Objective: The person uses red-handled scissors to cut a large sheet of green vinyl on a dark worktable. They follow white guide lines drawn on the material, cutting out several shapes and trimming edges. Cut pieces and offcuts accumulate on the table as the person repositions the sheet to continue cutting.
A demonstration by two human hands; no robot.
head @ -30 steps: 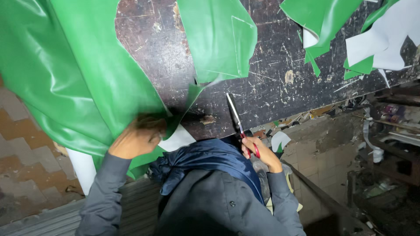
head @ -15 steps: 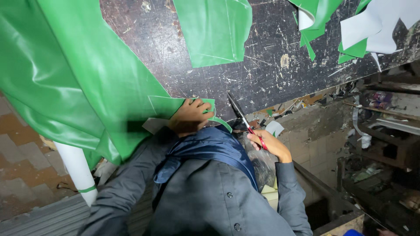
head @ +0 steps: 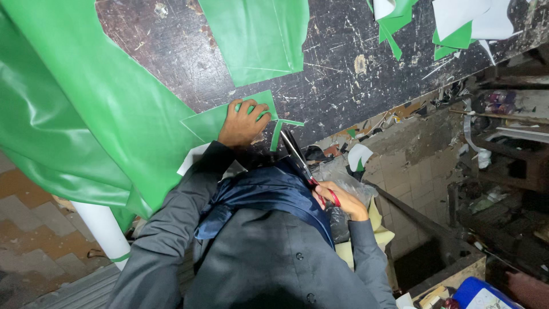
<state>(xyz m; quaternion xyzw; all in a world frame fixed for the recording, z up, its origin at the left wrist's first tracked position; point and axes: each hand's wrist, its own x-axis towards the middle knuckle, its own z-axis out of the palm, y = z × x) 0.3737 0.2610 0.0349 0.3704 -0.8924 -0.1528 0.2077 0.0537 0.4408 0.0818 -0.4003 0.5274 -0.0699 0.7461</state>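
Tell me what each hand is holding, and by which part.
The right hand holds scissors by their red handles. The left hand holds nothing; it presses flat on the green sheet at its cut edge.

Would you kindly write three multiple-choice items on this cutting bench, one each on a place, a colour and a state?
1. Where does the left hand rest?
A. on the green sheet
B. on the floor
C. on the white roll

2. What colour are the handles of the scissors?
A. blue
B. red
C. yellow

3. How is the right hand?
A. empty
B. flat on the table
C. closed on the scissors

Answers: 1 A, its fingers press the sheet down on the table; 2 B, red shows within the grip; 3 C, it grips the handles, blades pointing at the sheet.
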